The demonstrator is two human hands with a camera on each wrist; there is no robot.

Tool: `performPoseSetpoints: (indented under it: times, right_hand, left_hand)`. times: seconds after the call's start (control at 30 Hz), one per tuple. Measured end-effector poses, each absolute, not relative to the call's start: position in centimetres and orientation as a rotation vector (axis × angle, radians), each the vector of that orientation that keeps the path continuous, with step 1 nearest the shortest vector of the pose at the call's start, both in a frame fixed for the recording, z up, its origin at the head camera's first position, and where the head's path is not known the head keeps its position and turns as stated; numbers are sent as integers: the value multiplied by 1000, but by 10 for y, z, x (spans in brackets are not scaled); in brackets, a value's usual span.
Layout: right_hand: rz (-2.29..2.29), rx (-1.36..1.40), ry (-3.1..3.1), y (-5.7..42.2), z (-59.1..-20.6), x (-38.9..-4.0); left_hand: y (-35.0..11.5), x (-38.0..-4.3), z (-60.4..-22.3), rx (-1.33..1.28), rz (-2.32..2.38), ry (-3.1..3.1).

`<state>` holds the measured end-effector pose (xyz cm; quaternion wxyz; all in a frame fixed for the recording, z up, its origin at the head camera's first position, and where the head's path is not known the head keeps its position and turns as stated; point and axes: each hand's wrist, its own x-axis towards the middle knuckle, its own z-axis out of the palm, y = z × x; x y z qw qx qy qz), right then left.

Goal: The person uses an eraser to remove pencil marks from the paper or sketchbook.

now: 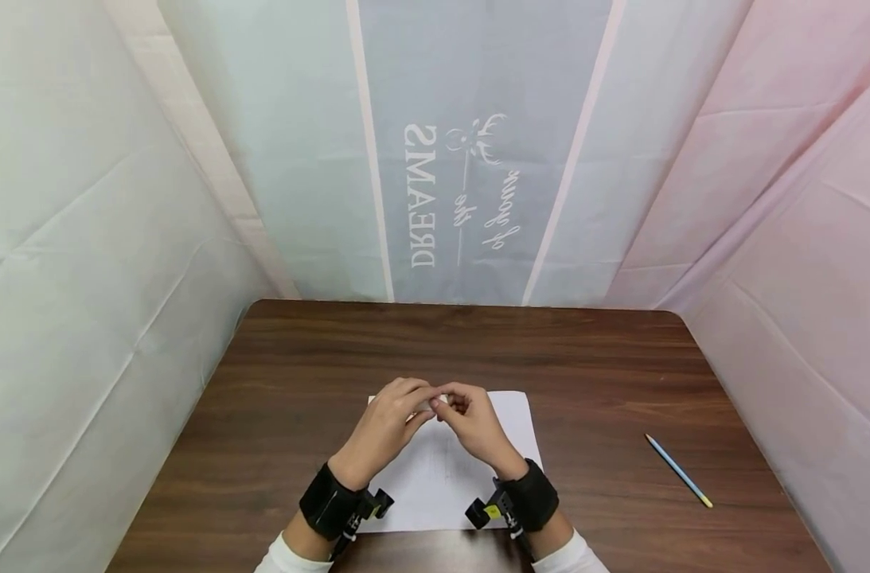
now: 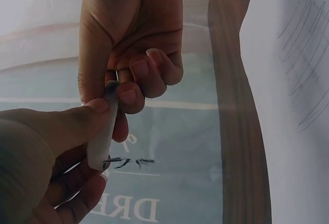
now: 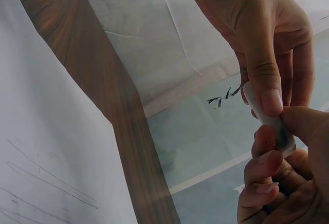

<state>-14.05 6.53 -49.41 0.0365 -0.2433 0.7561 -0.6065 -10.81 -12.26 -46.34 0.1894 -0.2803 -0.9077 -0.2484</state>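
Observation:
Both hands hold a small white eraser (image 2: 101,139) with dark smudges at its ends, raised over a sheet of white paper (image 1: 442,485). My left hand (image 1: 388,418) grips one end, its thumb lying along the side and its fingers behind. At the other end, my right hand (image 1: 476,422) pinches the eraser between thumb and curled fingers. The two thumbs come close together on it in the wrist views. Thin dark crumbs (image 3: 224,98) show beside the end at the left hand. Grey pencil strokes (image 2: 308,44) mark the paper.
A light-blue pencil (image 1: 678,469) with a yellow end lies on the brown wooden table (image 1: 284,454), to the right of the paper. Cloth curtains (image 1: 320,159) hang behind the table and on both sides. Each wrist wears a black strap with a small camera.

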Motion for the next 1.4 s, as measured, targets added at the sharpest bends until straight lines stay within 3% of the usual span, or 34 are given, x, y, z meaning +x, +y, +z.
performPoseSetpoints:
  times: [0.33,0.57,0.9,1.4]
  right_hand:
    - [-1812,-658,2357,63,-491,-134]
    - [-1752,-642,2370,67,-461,-120]
    - [-1805,-595,2428,72,-499,-134]
    - [-1819,-532,2433,80,-495,-136]
  left_hand:
    - [-135,-100,-466,-671,-740,-2591]
    - [-143,-94,-474,-588,-712,-2639]
    - [-146,-92,-484,-501,-674,-2781]
    - [-153,-90,-507,-515,-617,-3058]
